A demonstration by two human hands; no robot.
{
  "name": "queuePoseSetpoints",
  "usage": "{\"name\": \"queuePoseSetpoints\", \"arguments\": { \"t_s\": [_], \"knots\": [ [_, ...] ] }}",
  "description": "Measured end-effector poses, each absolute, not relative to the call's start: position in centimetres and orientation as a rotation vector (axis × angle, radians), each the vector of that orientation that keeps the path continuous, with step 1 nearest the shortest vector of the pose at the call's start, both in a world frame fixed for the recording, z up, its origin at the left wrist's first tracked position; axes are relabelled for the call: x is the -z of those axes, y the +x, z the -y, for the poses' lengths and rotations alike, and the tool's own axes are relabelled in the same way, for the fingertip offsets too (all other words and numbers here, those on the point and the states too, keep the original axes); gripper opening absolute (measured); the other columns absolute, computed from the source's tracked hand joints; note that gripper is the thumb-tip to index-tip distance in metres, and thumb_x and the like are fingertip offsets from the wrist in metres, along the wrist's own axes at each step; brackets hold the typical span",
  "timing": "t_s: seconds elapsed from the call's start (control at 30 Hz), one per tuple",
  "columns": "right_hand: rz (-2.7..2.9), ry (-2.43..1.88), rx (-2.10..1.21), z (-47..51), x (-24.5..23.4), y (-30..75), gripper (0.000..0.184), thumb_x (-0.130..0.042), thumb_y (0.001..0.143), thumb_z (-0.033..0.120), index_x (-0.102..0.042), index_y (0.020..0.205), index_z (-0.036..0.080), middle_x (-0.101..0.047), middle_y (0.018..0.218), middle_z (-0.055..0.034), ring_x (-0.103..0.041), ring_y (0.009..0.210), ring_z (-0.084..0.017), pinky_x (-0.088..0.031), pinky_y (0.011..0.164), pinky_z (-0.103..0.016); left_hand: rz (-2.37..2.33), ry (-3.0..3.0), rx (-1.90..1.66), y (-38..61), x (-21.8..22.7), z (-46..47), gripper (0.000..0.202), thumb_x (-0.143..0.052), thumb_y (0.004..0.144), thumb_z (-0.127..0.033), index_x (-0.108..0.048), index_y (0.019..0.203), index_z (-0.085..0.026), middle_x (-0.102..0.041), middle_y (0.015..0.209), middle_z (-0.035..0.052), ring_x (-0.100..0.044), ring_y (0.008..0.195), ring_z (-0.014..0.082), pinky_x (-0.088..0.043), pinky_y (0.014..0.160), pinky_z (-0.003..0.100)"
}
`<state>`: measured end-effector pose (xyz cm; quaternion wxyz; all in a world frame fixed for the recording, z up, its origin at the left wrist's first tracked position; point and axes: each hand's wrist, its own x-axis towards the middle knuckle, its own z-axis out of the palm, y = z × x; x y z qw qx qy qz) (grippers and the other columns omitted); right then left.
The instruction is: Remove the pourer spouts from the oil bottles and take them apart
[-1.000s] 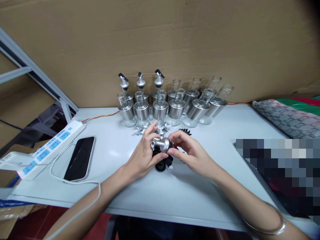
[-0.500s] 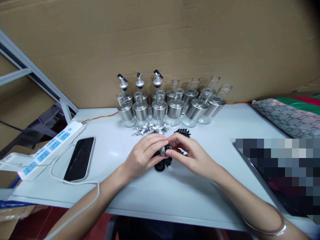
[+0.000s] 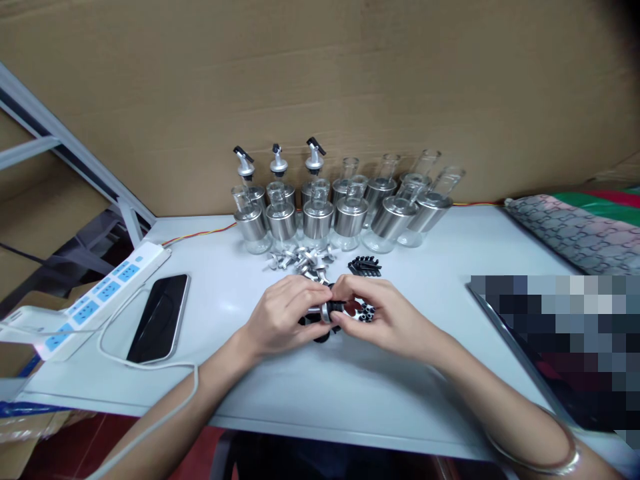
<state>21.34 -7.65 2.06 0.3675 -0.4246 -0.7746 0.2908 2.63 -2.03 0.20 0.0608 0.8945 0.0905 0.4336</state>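
Between my fingers is a silver bottle pourer [image 3: 326, 312] with a black ribbed stopper, turned on its side. My left hand [image 3: 281, 312] is closed round its silver end, hiding most of it. From the other side my right hand [image 3: 383, 313] pinches the black stopper end with thumb and fingers. Under my hands lie black round parts [image 3: 321, 334], partly covered. Loose silver spouts [image 3: 303, 259] are heaped just beyond my left hand. Black levers [image 3: 365, 266] lie in a bunch beyond my right hand, and small black tubular pieces [image 3: 367, 312] show beside its palm.
Several glass bottles with steel sleeves [image 3: 319, 220] stand in rows at the back. Three rear ones carry pourers [image 3: 315, 157]. At left are a phone [image 3: 159, 319], a white cable [image 3: 187, 365] and a power strip [image 3: 109, 291]. A cardboard wall [image 3: 320, 80] rises behind.
The pourer has turned in my fingers, so its black stopper now points right and shows more. My hands have shifted slightly, uncovering more silver spouts and black levers.
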Motion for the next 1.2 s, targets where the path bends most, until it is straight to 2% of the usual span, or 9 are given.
{"name": "queuePoseSetpoints", "arguments": {
  "t_s": [0.13,0.27,0.57,0.67,0.83,0.97,1.03,1.1,1.2],
  "knots": [
    [2.028,-1.081,-0.749,7.6,-2.0,21.4,0.007,-0.055,0.078,0.016,-0.049,0.077,0.019,-0.053,0.07,0.0014,-0.048,0.062,-0.01,-0.04,0.059,-0.021,-0.194,2.837,-1.234,2.4,-1.3,1.7,0.016,-0.059,0.083,-0.023,-0.058,0.097,-0.016,-0.07,0.084,0.0072,-0.066,0.075,0.0171,-0.054,0.069,0.03],
    [2.069,-1.067,-0.65,7.6,-2.0,21.2,0.009,-0.055,0.078,0.014,-0.048,0.077,0.019,-0.05,0.068,0.0025,-0.045,0.06,-0.01,-0.038,0.057,-0.021,-0.182,2.791,-1.215,2.2,-1.7,1.5,0.017,-0.062,0.081,-0.024,-0.058,0.096,-0.017,-0.071,0.083,0.0066,-0.068,0.074,0.0164,-0.054,0.068,0.029],
    [2.242,-0.894,-0.394,7.9,-2.1,20.7,0.016,-0.051,0.086,0.011,-0.047,0.073,0.018,-0.05,0.072,-0.0014,-0.044,0.068,-0.012,-0.036,0.06,-0.022,-0.279,2.526,-0.935,1.5,-2.4,1.0,0.019,-0.07,0.074,-0.023,-0.061,0.09,-0.016,-0.071,0.082,0.0052,-0.066,0.075,0.0167,-0.051,0.071,0.031],
    [2.305,-0.887,-0.252,8.0,-2.2,20.4,0.021,-0.047,0.087,0.008,-0.047,0.069,0.017,-0.05,0.07,-0.002,-0.041,0.067,-0.013,-0.034,0.059,-0.024,-0.36,2.478,-0.835,1.2,-2.7,0.9,0.021,-0.073,0.07,-0.026,-0.063,0.086,-0.016,-0.07,0.079,0.0036,-0.064,0.074,0.0169,-0.049,0.073,0.032],
    [2.414,-0.862,0.047,8.4,-2.3,19.8,0.026,-0.038,0.093,0.009,-0.055,0.074,0.017,-0.054,0.07,-0.0042,-0.041,0.068,-0.015,-0.034,0.06,-0.027,-0.516,2.435,-0.641,0.8,-3.3,0.8,0.021,-0.076,0.065,-0.026,-0.065,0.081,-0.016,-0.065,0.074,0.0001,-0.058,0.072,0.0162,-0.045,0.069,0.031],
    [2.393,-0.831,0.244,8.3,-2.0,20.1,0.022,-0.042,0.092,0.008,-0.057,0.078,0.017,-0.059,0.073,-0.0054,-0.045,0.068,-0.015,-0.036,0.061,-0.028,-0.56,2.374,-0.59,0.7,-3.3,0.7,0.025,-0.077,0.066,-0.031,-0.065,0.084,-0.017,-0.065,0.077,0.0003,-0.057,0.074,0.0159,-0.045,0.069,0.029],
    [2.32,-0.853,0.088,7.9,-1.7,20.7,0.016,-0.045,0.092,0.01,-0.057,0.084,0.017,-0.062,0.079,-0.0058,-0.049,0.071,-0.015,-0.039,0.063,-0.028,-0.521,2.424,-0.665,0.8,-2.9,0.6,0.028,-0.077,0.069,-0.033,-0.064,0.087,-0.016,-0.066,0.081,0.0022,-0.058,0.077,0.0167,-0.047,0.07,0.029],
    [2.18,-0.94,-0.223,7.5,-1.5,21.4,0.003,-0.054,0.089,0.017,-0.056,0.091,0.018,-0.063,0.082,-0.005,-0.052,0.072,-0.014,-0.043,0.064,-0.026,-0.436,2.532,-0.788,1.0,-2.4,0.7,0.03,-0.075,0.072,-0.034,-0.061,0.089,-0.014,-0.067,0.084,0.0043,-0.058,0.08,0.0174,-0.047,0.072,0.03],
    [1.881,-1.1,-0.685,7.1,-1.6,22.0,0.025,-0.067,0.08,0.03,-0.055,0.098,0.018,-0.063,0.08,-0.0034,-0.055,0.07,-0.014,-0.047,0.063,-0.026,-0.35,2.722,-0.978,1.5,-1.8,1.0,0.026,-0.067,0.081,-0.033,-0.058,0.095,-0.013,-0.068,0.089,0.0066,-0.059,0.083,0.018,-0.047,0.075,0.032]
  ]
}}
